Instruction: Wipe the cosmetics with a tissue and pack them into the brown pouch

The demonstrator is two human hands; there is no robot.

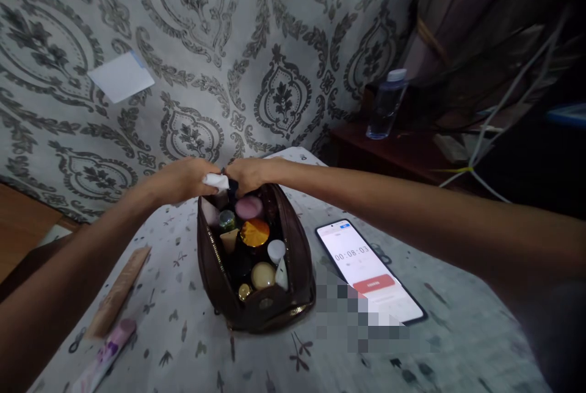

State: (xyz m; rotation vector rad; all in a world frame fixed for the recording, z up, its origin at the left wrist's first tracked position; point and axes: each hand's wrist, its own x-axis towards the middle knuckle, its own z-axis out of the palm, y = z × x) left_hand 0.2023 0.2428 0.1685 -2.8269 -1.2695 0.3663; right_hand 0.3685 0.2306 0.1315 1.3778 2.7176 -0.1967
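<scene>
A brown zippered cosmetics bag (302,246) stands unzipped on the patterned cloth, full of several small containers. Among them are an amber faceted lid (255,232), a pink round item (248,207), a white cap (276,251) and a cream round lid (264,276). Over the bag's far end, my left hand (185,180) is closed, with a small white object (216,181), perhaps a tube end or wrapper, at its fingertips. Right beside it, my right hand (248,175) has its fingers curled down at the bag's far rim. A dark bit shows below them; what they grip is hidden.
A phone (366,259) showing a timer lies right of the bag, beside a pixelated patch. A peach tube (119,292) and a pink-and-white tube (107,350) lie at left. A water bottle (387,106) and white cables (494,118) are on the dark red furniture (352,143) behind.
</scene>
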